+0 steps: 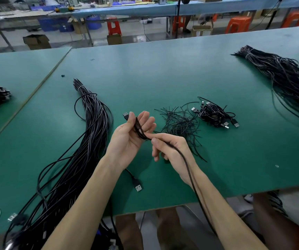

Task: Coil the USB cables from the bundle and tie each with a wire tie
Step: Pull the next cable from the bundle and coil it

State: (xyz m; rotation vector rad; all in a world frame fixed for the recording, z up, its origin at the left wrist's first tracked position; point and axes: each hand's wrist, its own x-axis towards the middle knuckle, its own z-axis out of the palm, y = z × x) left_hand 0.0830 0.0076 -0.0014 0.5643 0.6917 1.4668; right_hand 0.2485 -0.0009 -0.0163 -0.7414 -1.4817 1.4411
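The green table (163, 73) stood in a big work room. Just right of the bundle (92, 123), the left hand (129, 134) held a few loops of one cable (190, 170), its fingers curled round them and its thumb by the plug (125, 115). Beside it, the right hand (172, 147) pinched the loose part between thumb and finger. I think each loop should be the same size and lie flat, pulled gently. The wire ties (179, 125) lay further right of the bundle, easy to reach.
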